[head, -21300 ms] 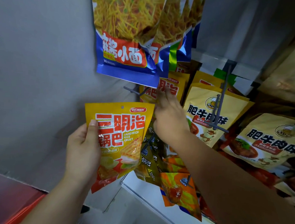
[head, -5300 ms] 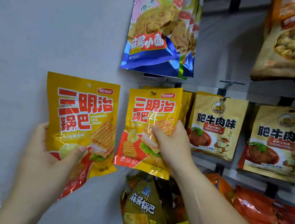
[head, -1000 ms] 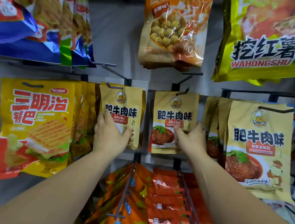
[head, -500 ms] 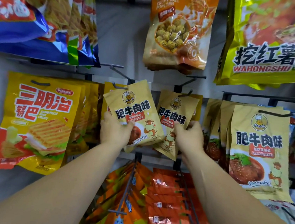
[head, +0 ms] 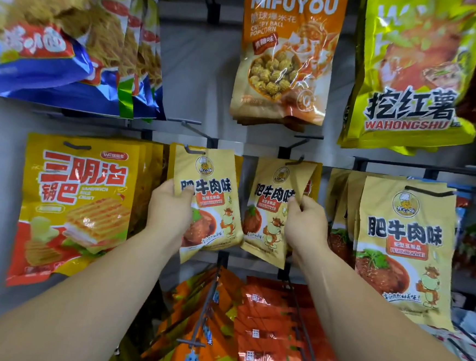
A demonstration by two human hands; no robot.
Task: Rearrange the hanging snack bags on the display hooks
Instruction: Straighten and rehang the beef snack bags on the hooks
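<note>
Your left hand [head: 169, 212] pinches the left edge of the left tan beef bag [head: 213, 195], thumb on its front. Your right hand [head: 307, 225] grips the right edge of the right tan beef bag [head: 268, 211]. Both hang tilted, their lower edges meeting between your fingers. The yellow sandwich bags [head: 81, 202] crowd your left knuckles, and a narrow gap separates your right fingers from the next tan stack [head: 402, 250].

Even light, blurred, warped edges

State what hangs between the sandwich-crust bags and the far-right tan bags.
Head view: the left tan bag, gripped by the left hand, and the right tan bag, gripped by the right hand.
</note>
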